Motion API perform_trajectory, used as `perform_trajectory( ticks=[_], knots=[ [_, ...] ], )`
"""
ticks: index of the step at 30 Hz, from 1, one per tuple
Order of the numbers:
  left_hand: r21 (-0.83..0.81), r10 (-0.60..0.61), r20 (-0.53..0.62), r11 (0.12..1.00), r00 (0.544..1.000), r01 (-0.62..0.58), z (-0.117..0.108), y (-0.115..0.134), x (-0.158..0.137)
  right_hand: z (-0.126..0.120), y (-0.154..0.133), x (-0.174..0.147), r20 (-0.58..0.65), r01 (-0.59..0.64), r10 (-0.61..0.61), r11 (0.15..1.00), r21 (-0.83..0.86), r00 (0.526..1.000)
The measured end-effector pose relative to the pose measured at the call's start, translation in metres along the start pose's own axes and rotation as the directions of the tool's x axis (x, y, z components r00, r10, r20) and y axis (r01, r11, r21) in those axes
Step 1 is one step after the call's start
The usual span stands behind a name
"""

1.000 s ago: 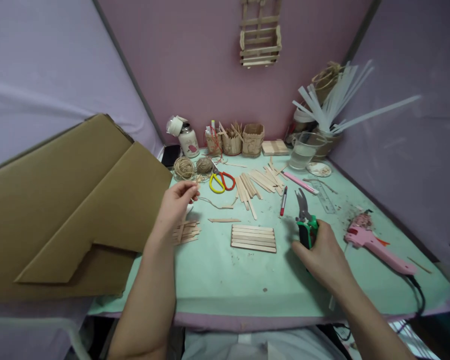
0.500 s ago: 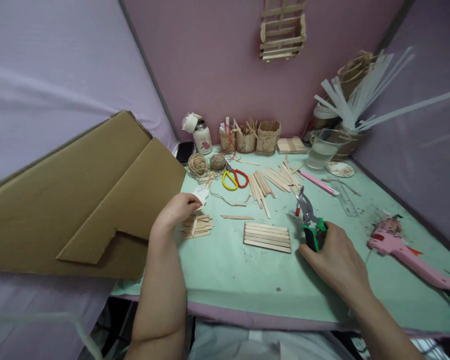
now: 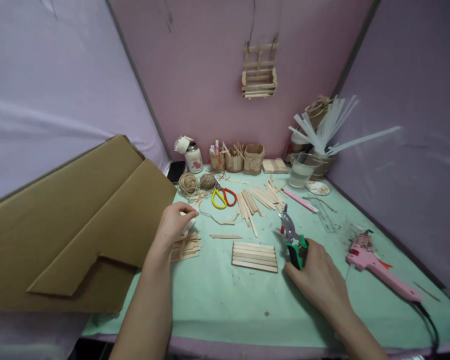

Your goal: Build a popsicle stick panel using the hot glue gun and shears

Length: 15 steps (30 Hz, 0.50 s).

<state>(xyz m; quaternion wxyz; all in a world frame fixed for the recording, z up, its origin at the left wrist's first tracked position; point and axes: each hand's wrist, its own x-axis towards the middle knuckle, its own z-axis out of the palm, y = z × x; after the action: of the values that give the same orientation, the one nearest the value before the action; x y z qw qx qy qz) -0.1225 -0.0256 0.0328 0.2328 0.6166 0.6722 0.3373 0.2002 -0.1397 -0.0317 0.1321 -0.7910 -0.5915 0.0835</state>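
Note:
My right hand (image 3: 317,272) is wrapped round the green and black handles of a pair of pruning shears (image 3: 293,235). Their metal jaws, with red at the tips, point away from me and stand apart. My left hand (image 3: 177,224) has thumb and fingers pinched together. Something white (image 3: 189,226), perhaps paper, shows just under those fingers; whether they grip it I cannot tell. Below that hand lies a pile of cut craft sticks (image 3: 187,248). Between my hands rests a flat panel of craft sticks (image 3: 254,256) laid side by side, with a single pointed stick (image 3: 225,236) behind it.
Scissors (image 3: 224,198), twine balls (image 3: 188,184) and loose craft sticks (image 3: 249,204) lie farther back. A pink glue gun (image 3: 382,275) with a cord is at right, near a ruler (image 3: 324,216) and a water cup (image 3: 302,170). Cardboard (image 3: 78,235) leans at left.
The view has tilted up and shifted right. My left hand has moved slightly, and the white thing now shows under its fingers rather than beyond them. My right hand keeps the pruning shears.

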Motion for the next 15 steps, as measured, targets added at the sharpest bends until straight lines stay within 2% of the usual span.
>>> perform_trajectory(
  ticks=[6, 9, 11, 15],
  knots=[
    [-0.014, 0.023, -0.046, 1.0, 0.999, -0.023, 0.015, 0.029, 0.017, -0.009, 0.003, 0.004, 0.067, -0.003, -0.003, 0.996, 0.088, 0.998],
    [-0.068, 0.099, -0.012, 0.993, 0.995, -0.1, 0.031, 0.049, 0.037, -0.01, 0.006, 0.004, 0.07, 0.013, -0.022, 0.993, 0.114, 0.997],
    [-0.07, 0.169, 0.018, 0.983, 0.985, -0.168, 0.044, 0.062, 0.056, -0.006, 0.009, 0.004, 0.035, 0.066, -0.071, 0.99, 0.124, 0.997],
    [0.106, 0.226, 0.024, 0.968, 0.974, -0.227, 0.064, 0.091, 0.108, 0.012, 0.019, 0.002, -0.095, 0.185, -0.176, 0.979, 0.091, 0.98]
  ],
)
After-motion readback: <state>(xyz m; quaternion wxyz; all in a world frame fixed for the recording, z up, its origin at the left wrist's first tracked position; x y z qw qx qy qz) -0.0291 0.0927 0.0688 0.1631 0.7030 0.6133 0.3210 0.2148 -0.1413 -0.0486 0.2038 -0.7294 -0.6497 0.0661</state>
